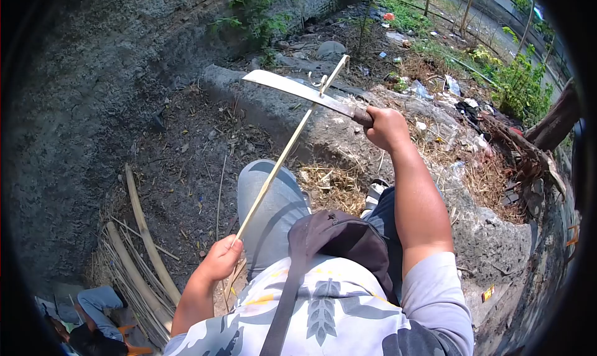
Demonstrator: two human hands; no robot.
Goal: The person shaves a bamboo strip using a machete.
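My right hand (387, 129) is wrapped round the dark handle of a machete (292, 88), its long pale blade pointing left and lying across a thin bamboo strip (273, 172). Curled shavings (318, 80) stand up where blade and strip cross. Lower down, my left hand (222, 258) grips the near part of the strip, which slants up and away past the blade to a bent far end. The strip passes over my grey trouser knee (267, 188). A black bag (339, 244) hangs across my front on a strap.
Bamboo poles and thin strips (140, 256) lie at the left, near a seated person (96, 315) at lower left. A rough wall (81, 107) rises on the left. Pale shavings (336, 185) cover ground ahead; litter (454, 85) and a tree trunk (556, 116) are at right.
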